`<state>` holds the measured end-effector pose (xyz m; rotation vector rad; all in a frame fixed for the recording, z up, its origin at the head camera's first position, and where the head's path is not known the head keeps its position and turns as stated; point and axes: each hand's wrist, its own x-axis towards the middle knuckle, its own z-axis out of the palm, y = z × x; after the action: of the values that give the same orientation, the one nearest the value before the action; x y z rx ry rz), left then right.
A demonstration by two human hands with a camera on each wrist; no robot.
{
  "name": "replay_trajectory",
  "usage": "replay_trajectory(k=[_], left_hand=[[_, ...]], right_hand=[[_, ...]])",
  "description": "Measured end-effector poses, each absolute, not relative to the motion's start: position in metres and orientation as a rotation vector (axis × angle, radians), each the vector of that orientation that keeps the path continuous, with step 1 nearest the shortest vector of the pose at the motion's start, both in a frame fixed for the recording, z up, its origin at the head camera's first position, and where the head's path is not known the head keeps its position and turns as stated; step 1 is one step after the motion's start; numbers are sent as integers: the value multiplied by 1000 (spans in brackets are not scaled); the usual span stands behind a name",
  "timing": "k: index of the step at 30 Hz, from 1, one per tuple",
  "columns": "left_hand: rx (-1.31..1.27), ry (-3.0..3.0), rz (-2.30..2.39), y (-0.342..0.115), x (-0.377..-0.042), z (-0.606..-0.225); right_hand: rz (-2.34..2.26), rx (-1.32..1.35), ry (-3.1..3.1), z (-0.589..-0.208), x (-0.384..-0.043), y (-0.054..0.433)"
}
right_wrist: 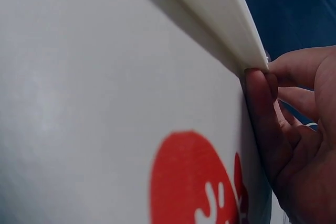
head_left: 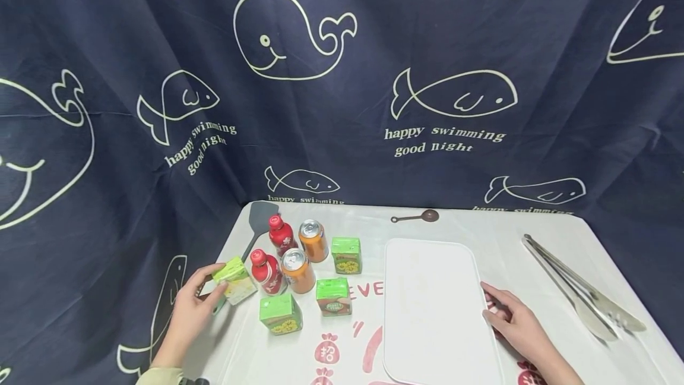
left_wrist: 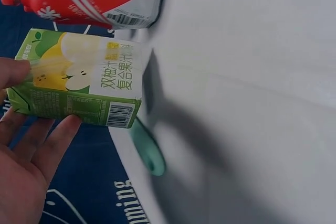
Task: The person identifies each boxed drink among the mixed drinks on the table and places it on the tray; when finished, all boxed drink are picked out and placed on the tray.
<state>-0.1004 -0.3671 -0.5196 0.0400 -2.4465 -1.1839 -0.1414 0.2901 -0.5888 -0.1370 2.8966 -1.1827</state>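
Observation:
In the head view my left hand (head_left: 193, 305) grips a green-and-yellow juice carton (head_left: 235, 281) at the left of the table. The left wrist view shows the carton (left_wrist: 79, 77) between the thumb and the fingers, tilted on its side, with printed pears and a barcode. Beneath it shows the green handle end (left_wrist: 148, 148) of a spatula. At the right edge of a white rectangular tray (head_left: 435, 308), my right hand (head_left: 513, 319) pinches the rim. Close up, thumb and fingertips meet at the tray's edge (right_wrist: 220, 19).
Two red bottles (head_left: 269, 272), two orange cans (head_left: 298, 270) and three green juice cartons (head_left: 333, 297) stand left of the tray. A grey spatula head (head_left: 263, 217) lies behind them. A brown spoon (head_left: 429, 215) lies at the back, metal tongs (head_left: 582, 290) at the right.

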Motion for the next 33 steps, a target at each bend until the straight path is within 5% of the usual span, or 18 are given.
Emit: replay_trajectory(k=[33], left_hand=[[-206, -2350, -1133, -346, -85, -446]], right_hand=[[-1129, -105, 2886, -588, -142, 289]])
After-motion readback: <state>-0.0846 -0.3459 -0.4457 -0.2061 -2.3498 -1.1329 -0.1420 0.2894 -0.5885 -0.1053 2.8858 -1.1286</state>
